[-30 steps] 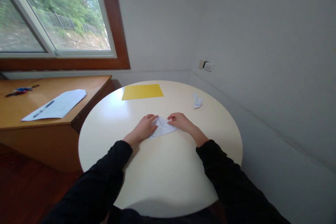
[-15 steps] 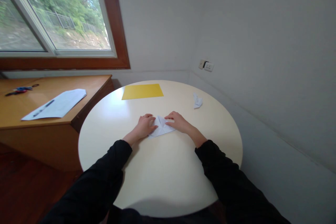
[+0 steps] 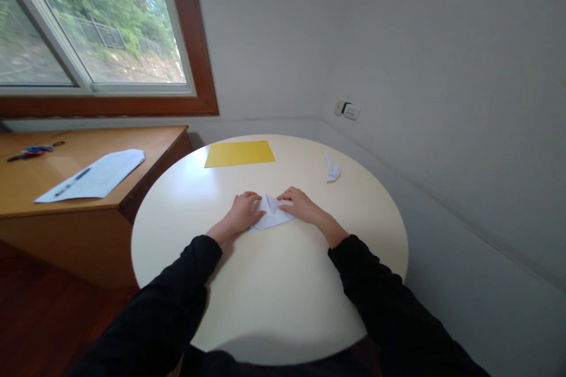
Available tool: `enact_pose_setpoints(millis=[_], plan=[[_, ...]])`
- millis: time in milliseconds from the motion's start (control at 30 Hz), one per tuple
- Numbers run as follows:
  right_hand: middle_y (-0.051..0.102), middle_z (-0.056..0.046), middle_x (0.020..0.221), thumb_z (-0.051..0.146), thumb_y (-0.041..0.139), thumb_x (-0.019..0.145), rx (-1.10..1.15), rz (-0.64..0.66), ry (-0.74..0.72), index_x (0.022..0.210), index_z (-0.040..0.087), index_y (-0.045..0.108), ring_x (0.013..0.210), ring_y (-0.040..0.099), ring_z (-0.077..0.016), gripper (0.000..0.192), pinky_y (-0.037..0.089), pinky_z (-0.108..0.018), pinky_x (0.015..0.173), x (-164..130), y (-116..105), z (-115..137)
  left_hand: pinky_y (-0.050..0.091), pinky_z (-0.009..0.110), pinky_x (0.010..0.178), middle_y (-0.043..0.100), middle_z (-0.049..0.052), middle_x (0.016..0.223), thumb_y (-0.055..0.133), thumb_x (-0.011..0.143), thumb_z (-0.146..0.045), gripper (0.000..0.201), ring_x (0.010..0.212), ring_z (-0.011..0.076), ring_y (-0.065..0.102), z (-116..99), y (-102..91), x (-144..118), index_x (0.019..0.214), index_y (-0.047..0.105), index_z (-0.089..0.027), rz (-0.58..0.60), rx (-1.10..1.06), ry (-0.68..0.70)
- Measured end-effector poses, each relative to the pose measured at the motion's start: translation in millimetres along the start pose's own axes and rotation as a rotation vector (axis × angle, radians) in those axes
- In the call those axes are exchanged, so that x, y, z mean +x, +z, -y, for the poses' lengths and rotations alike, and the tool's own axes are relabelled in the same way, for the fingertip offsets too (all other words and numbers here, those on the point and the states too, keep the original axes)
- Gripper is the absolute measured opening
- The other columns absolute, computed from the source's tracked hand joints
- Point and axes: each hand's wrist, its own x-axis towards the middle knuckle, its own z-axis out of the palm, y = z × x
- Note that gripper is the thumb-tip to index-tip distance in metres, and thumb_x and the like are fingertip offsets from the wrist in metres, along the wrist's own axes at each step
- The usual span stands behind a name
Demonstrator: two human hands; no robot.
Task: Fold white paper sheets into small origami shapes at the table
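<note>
A folded white paper (image 3: 271,213) lies flat in the middle of the round cream table (image 3: 269,294). My left hand (image 3: 242,212) presses on the paper's left part with its fingers laid flat. My right hand (image 3: 299,204) rests on its right part, fingertips near the centre fold. Both hands touch the paper and pin it to the tabletop. Black sleeves cover both forearms.
A yellow sheet (image 3: 239,153) lies at the table's far edge. A small crumpled white paper (image 3: 332,169) sits at the far right. Left of the table stands a wooden desk (image 3: 66,212) with a white sheet (image 3: 95,175) and a pen (image 3: 72,181). Walls close in behind and right.
Both hands have slid slightly toward the middle of the paper since a second ago, the right fingertips moving left; the paper has barely shifted.
</note>
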Motion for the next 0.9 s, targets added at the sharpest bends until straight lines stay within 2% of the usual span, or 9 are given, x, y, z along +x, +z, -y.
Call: enact_pose_setpoints(millis=[800, 900], plan=[[0.062, -0.007, 0.094, 0.020, 0.061, 0.072, 0.013, 0.010, 0.011, 0.094, 0.016, 0.068, 0.086, 0.058, -0.0170, 0.023, 0.044, -0.027, 0.080, -0.2, -0.8, 1.7, 0.033, 0.042, 0.098, 0.054, 0.012, 0.118, 0.055, 0.076, -0.034, 0.036, 0.112, 0.0261, 0.048, -0.5, -0.8, -0.2, 0.107, 0.057, -0.017, 0.012, -0.005, -0.015], [0.061, -0.008, 0.094, 0.022, 0.061, 0.073, -0.028, 0.012, -0.011, 0.096, 0.015, 0.067, 0.087, 0.057, -0.0175, 0.025, 0.043, -0.029, 0.082, 0.1, -0.7, 0.5, 0.033, 0.043, 0.098, 0.050, 0.014, 0.123, 0.056, 0.074, -0.031, 0.048, 0.114, 0.0259, 0.046, -2.2, -1.7, -2.1, 0.119, 0.049, -0.016, -0.020, -0.025, -0.011]])
